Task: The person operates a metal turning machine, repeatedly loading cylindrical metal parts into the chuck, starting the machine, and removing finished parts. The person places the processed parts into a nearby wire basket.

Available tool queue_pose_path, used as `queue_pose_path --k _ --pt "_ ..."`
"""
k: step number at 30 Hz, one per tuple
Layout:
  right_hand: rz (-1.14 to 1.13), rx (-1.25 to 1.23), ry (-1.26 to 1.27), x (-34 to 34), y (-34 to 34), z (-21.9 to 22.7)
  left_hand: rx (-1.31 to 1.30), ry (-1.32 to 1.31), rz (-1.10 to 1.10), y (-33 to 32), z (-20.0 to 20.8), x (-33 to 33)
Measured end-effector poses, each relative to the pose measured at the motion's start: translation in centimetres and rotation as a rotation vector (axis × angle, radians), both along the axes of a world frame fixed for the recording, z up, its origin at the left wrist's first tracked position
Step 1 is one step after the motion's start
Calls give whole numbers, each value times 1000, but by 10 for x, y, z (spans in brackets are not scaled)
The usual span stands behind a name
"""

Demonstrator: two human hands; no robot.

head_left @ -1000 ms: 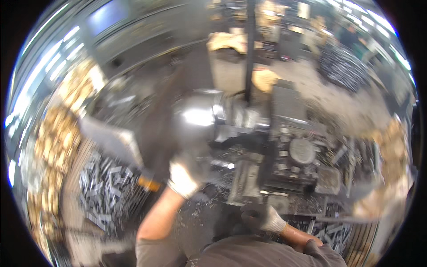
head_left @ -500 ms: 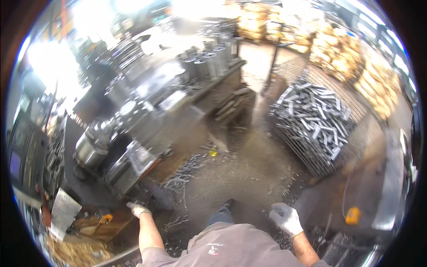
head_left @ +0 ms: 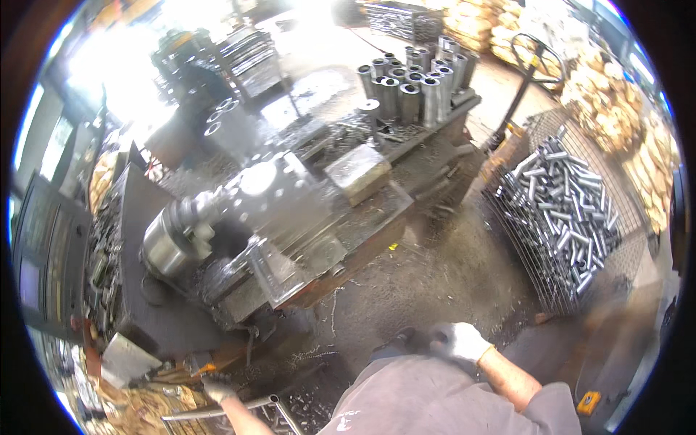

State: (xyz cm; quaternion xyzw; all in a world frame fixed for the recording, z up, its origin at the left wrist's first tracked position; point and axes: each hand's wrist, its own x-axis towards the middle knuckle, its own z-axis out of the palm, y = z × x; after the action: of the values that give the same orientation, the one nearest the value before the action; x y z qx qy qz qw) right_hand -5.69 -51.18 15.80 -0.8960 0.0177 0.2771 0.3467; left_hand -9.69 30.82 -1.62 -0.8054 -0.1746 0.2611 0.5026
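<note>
My left hand (head_left: 219,389), in a pale glove with dark fingertips, reaches down at the lower left. Its fingers are blurred beside a small orange-and-grey item (head_left: 206,367), and whether they touch it I cannot tell. Just right of that hand is a bent metal tube frame (head_left: 250,403). My right hand (head_left: 462,341), in a white glove with dark fingertips, hangs loosely in front of my body. Its fingers are slightly curled and I see nothing in them. Ahead on the left stands a lathe with a round steel chuck (head_left: 172,243).
Steel tubes (head_left: 409,101) stand upright on the lathe's far end. A wire-mesh crate (head_left: 523,250) of short metal tubes sits at the right. Behind it are a pallet-truck handle (head_left: 523,90) and stacked tan sacks (head_left: 602,105). Metal shavings litter the floor.
My view has turned left, bringing the lathe nearer the middle. My left hand has moved down toward the orange-and-grey item, and my right hand has come in closer to my body.
</note>
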Motion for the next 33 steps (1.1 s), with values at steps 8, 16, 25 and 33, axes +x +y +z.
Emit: queue_pose_path --k 8,16,25,33 --pt "15 16 -81 50 -69 -29 -1002 -1202 108 -158 -56 103" --pt "-509 18 -146 26 -255 -96 -1879 -399 1358 -542 -176 213" --pt "-1142 -343 -612 38 -726 -305 -2023 194 733 -1071 -113 347" --pt "-1777 -423 -23 141 -1113 -429 -1873 562 378 -1384 -149 350"
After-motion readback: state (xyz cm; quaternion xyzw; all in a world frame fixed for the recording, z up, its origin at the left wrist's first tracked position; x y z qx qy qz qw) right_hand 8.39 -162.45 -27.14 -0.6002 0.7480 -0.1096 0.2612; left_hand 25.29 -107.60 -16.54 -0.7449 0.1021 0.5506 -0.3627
